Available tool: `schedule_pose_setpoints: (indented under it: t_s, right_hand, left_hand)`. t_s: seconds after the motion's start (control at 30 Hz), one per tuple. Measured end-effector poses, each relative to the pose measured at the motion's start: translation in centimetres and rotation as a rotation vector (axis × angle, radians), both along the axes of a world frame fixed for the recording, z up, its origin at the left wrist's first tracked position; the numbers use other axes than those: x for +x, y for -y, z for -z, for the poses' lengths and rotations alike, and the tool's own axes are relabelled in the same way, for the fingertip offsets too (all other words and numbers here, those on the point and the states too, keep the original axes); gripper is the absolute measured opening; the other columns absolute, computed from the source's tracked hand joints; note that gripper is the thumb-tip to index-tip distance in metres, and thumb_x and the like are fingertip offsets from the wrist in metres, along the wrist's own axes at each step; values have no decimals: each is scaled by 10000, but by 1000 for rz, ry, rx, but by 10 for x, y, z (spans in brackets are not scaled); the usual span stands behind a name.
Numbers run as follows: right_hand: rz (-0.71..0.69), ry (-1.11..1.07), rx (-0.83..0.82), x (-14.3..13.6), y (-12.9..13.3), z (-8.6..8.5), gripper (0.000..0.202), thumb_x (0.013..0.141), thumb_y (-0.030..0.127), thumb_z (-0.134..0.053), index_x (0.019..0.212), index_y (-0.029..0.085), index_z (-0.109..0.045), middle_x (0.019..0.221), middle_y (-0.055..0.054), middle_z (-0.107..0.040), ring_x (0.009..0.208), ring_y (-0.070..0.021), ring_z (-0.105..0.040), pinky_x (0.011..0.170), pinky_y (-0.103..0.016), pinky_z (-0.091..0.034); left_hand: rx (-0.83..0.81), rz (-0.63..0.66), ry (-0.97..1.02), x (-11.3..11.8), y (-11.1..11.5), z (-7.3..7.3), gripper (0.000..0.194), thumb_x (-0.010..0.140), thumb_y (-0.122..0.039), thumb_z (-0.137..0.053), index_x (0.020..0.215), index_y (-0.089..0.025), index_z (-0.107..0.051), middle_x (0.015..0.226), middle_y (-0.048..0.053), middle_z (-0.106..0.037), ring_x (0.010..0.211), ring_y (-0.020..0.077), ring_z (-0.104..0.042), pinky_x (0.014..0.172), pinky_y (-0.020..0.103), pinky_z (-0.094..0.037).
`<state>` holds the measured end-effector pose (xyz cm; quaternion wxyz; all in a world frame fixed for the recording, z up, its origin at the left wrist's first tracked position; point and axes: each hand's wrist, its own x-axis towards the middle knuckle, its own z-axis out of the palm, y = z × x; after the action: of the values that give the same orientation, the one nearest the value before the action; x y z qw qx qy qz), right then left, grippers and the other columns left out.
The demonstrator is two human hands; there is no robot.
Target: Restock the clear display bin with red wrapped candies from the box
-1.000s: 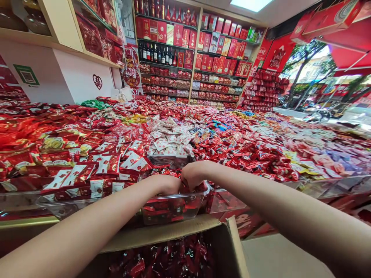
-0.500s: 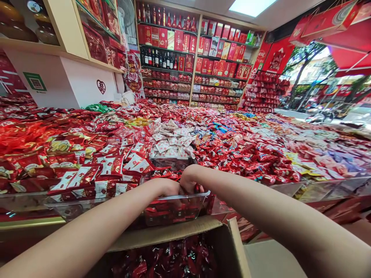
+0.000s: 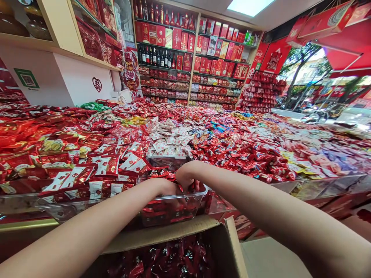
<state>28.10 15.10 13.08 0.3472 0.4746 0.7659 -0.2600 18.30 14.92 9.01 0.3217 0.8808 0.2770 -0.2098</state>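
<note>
Both hands reach down into a clear plastic bin (image 3: 174, 197) at the front of the display. My left hand (image 3: 171, 188) is inside, behind the bin's front wall, its fingers mostly hidden among red-wrapped candies (image 3: 162, 212). My right hand (image 3: 187, 177) bends down into the bin's right side, close to the left one, with its fingertips partly showing by the candies. Whether either hand grips any candy is hidden. Below the bin stands an open cardboard box (image 3: 228, 243) with dark red wrapped candies (image 3: 174, 258) inside.
White packets (image 3: 169, 135) are heaped behind the bin. Red-and-white packets (image 3: 107, 166) fill the bin to the left, and red candies (image 3: 240, 154) are piled to the right. Shelves (image 3: 191, 69) with bottles and red boxes stand at the back. A street shows at right.
The view has shifted slightly, so the scene sits a little further left. Both hands stay inside the bin, with the right hand's fingers moved slightly among the candies.
</note>
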Motion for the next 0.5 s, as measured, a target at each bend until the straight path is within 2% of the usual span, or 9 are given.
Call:
schedule_pose_setpoints:
  t_s: [0.07,0.2,0.3,0.37,0.43,0.5]
  right_hand:
    - [33,24,-33,2,-1,-4,308,659,313,-654,783,32,-633,685,-90,-646,612,-188,-632,525,-278,-506]
    - [85,-10,19,11,2,-10,344,692,341,-621,810,18,-630,724,-106,-657,607,-184,-634,521,-269,-500]
    - [88,37,69,18,3,-16,299,717,289,-593,833,17,-635,765,-126,-667,600,-188,-635,518,-277,-496]
    - [16,51,150,20,1,-22,241,733,223,-555,837,26,-647,783,-133,-673,628,-195,-639,550,-285,-496]
    - [-119,50,323,19,-2,-27,212,723,164,-528,835,43,-662,803,-138,-677,705,-218,-641,610,-304,-494]
    - [-249,42,498,13,-6,-25,237,688,138,-540,868,54,-668,863,-153,-674,799,-253,-630,652,-327,-491]
  left_hand:
    - [-31,3,-48,0,1,-3,255,818,-360,-519,932,-153,-614,931,35,-664,846,183,-619,781,404,-475]
    - [-67,-36,-89,0,4,-5,308,816,-392,-508,974,-145,-604,925,34,-668,818,188,-626,754,396,-481]
    - [-89,-57,-97,1,4,-4,326,821,-399,-497,1004,-145,-590,934,32,-664,815,189,-627,769,401,-474]
    - [-104,-59,-111,2,2,-3,323,822,-399,-496,999,-146,-590,943,32,-658,837,195,-621,782,408,-469]
    - [-124,-52,-134,2,1,-3,314,823,-397,-495,975,-143,-598,941,33,-657,848,197,-618,782,408,-470]
    - [-143,-34,-159,3,0,-3,307,823,-397,-494,946,-140,-607,930,33,-659,840,193,-619,767,402,-476]
